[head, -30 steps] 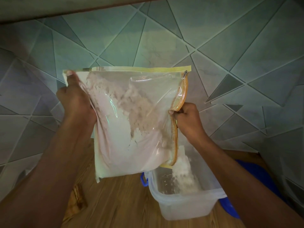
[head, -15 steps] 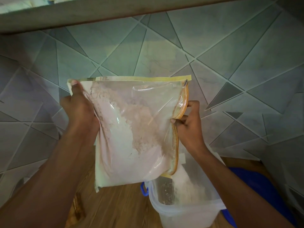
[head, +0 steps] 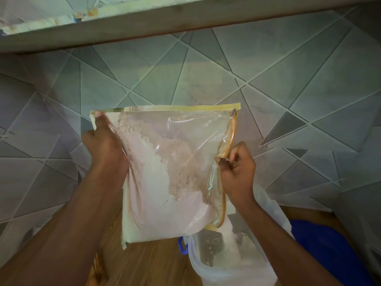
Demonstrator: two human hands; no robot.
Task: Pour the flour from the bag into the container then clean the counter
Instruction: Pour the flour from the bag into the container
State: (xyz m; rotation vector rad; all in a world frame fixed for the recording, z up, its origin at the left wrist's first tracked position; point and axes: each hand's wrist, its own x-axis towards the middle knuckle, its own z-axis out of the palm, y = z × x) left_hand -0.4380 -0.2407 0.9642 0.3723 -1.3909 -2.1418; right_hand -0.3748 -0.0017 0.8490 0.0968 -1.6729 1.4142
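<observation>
A clear zip bag (head: 169,174) with yellow edging hangs turned on its side, its zipper edge facing right, about half full of pale flour. My left hand (head: 105,145) grips its upper left corner. My right hand (head: 237,168) pinches the orange zipper edge midway down. Flour (head: 227,234) streams out of the bag's lower right corner into a translucent plastic container (head: 233,271) with a blue clip (head: 182,245), standing on the wooden counter (head: 148,265) below. White flour lies inside the container.
A grey tiled wall (head: 288,83) rises close behind the bag. A shelf edge (head: 185,17) crosses overhead. Something blue (head: 321,250) lies right of the container, partly behind my right forearm.
The bag has tilted further and more flour has slid toward the lower right corner. The view has risen, so bag and container sit lower in frame. My right hand regripped the zipper edge.
</observation>
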